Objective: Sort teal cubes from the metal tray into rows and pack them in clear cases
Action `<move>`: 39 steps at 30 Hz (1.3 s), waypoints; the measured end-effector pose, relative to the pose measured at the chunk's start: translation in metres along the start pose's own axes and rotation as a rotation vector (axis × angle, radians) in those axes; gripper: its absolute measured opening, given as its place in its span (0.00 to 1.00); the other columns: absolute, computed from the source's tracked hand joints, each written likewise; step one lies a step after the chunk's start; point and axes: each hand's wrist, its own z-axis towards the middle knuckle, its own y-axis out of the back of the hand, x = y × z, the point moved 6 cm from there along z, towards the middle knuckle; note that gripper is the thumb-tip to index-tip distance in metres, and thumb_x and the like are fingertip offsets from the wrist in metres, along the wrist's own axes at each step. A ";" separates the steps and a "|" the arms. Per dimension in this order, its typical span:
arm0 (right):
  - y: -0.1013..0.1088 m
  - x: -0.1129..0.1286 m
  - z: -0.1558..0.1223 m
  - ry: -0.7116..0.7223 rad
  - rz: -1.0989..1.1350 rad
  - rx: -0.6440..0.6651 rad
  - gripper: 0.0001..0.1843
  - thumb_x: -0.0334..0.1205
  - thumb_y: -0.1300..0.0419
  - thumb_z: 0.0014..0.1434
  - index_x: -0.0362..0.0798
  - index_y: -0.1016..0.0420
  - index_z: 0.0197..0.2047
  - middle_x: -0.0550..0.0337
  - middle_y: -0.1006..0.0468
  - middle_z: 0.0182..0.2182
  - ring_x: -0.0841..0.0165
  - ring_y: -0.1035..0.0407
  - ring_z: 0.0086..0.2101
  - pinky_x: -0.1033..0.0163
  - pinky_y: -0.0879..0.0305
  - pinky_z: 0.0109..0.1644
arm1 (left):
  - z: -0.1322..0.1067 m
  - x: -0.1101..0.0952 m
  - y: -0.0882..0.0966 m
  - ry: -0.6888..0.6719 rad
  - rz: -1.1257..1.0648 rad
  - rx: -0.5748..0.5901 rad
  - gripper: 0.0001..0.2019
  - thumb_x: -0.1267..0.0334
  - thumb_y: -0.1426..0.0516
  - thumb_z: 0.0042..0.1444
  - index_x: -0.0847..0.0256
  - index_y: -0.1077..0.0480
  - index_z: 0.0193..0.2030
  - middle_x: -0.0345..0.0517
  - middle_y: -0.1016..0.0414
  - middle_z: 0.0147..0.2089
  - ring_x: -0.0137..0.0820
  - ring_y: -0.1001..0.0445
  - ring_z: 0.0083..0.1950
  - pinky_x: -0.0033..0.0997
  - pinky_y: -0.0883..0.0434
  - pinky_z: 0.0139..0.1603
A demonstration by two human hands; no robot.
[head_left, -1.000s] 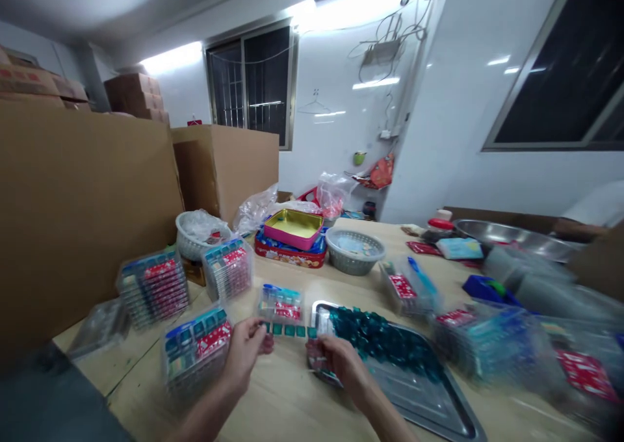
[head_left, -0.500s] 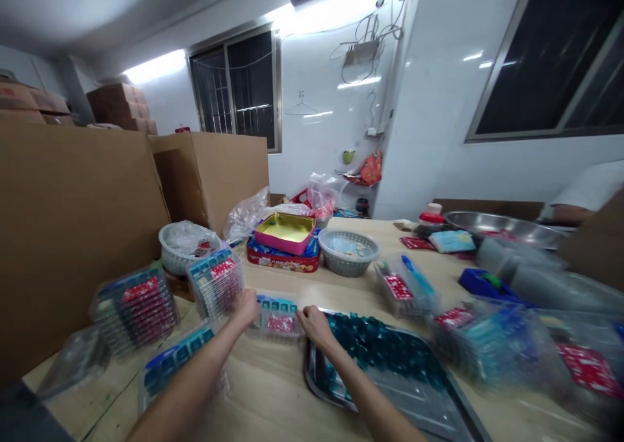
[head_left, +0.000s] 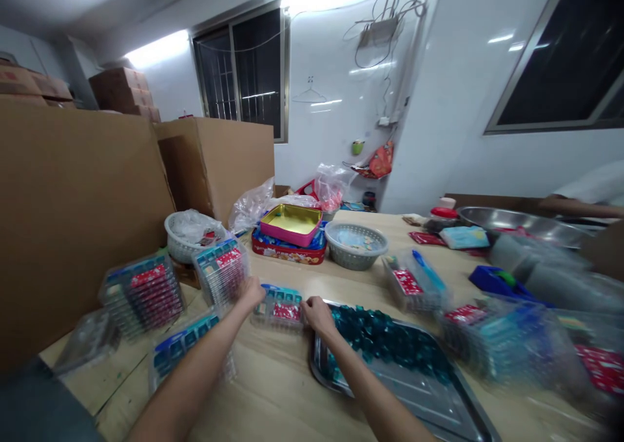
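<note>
Both my hands reach forward over the wooden table (head_left: 277, 390) to a small clear plastic pack (head_left: 279, 307) with blue pieces and a red label. My left hand (head_left: 251, 292) grips its left end, my right hand (head_left: 316, 315) its right end, fingers curled on it. The pack sits on a short stack of like packs. Just right of my right hand lies a metal tray (head_left: 439, 409) heaped with teal wrapped pieces (head_left: 390, 341).
Stacks of filled clear packs stand at left (head_left: 143, 294), (head_left: 221, 270), (head_left: 185, 348) and right (head_left: 492, 338). Cardboard boxes (head_left: 82, 208) wall the left side. A pink tin (head_left: 291, 224), grey basket (head_left: 355, 244), white basket (head_left: 188, 234) and steel bowl (head_left: 517, 224) sit farther back. Another person's arm (head_left: 580, 205) shows at right.
My hands went from near me, holding a strip of teal pieces, forward to the small pack on the table. The camera view shifted slightly.
</note>
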 end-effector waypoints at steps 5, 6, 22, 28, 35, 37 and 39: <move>0.006 -0.007 -0.003 -0.084 0.266 0.044 0.17 0.49 0.48 0.48 0.44 0.34 0.19 0.56 0.32 0.17 0.67 0.35 0.24 0.66 0.43 0.26 | -0.007 -0.015 0.015 -0.042 -0.032 -0.011 0.21 0.52 0.48 0.50 0.70 0.31 0.41 0.54 0.27 0.44 0.24 0.29 0.46 0.26 0.31 0.50; 0.009 -0.005 -0.005 -0.091 0.331 0.059 0.18 0.51 0.48 0.48 0.44 0.33 0.22 0.56 0.31 0.18 0.67 0.35 0.23 0.66 0.43 0.25 | -0.009 -0.015 0.020 -0.050 -0.043 -0.022 0.19 0.55 0.48 0.50 0.69 0.30 0.41 0.55 0.27 0.44 0.26 0.28 0.47 0.26 0.32 0.48; -0.091 0.152 -0.088 0.171 0.550 0.427 0.14 0.46 0.39 0.40 0.44 0.33 0.20 0.61 0.32 0.20 0.70 0.38 0.26 0.67 0.45 0.28 | -0.160 0.182 0.115 0.171 -0.212 -0.246 0.20 0.57 0.54 0.50 0.59 0.40 0.50 0.35 0.32 0.22 0.15 0.40 0.21 0.14 0.43 0.27; -0.097 0.140 -0.092 0.143 0.595 0.420 0.17 0.50 0.39 0.42 0.43 0.32 0.22 0.60 0.30 0.21 0.68 0.35 0.27 0.66 0.42 0.28 | -0.172 0.194 0.109 0.161 -0.006 -0.419 0.28 0.47 0.59 0.53 0.61 0.41 0.55 0.48 0.27 0.44 0.26 0.29 0.45 0.27 0.31 0.48; -0.047 0.082 -0.066 0.039 0.912 0.227 0.24 0.45 0.36 0.31 0.42 0.31 0.33 0.54 0.24 0.27 0.66 0.29 0.27 0.62 0.31 0.33 | -0.236 0.090 0.030 -1.025 0.397 -0.974 0.17 0.54 0.51 0.50 0.59 0.31 0.43 0.45 0.30 0.47 0.31 0.37 0.56 0.33 0.40 0.62; -0.012 0.056 -0.042 -0.001 0.966 0.051 0.24 0.45 0.35 0.30 0.43 0.32 0.33 0.56 0.24 0.26 0.68 0.29 0.26 0.64 0.31 0.32 | -0.236 0.082 -0.025 -1.240 0.329 -0.883 0.11 0.59 0.52 0.52 0.58 0.31 0.32 0.40 0.29 0.31 0.21 0.33 0.41 0.21 0.36 0.51; 0.030 0.027 -0.017 -0.054 0.981 -0.150 0.23 0.46 0.34 0.30 0.44 0.33 0.31 0.59 0.26 0.22 0.70 0.30 0.24 0.65 0.32 0.29 | -0.212 0.092 -0.073 -1.138 0.339 -0.722 0.09 0.63 0.51 0.52 0.57 0.31 0.27 0.36 0.30 0.26 0.17 0.36 0.31 0.13 0.38 0.37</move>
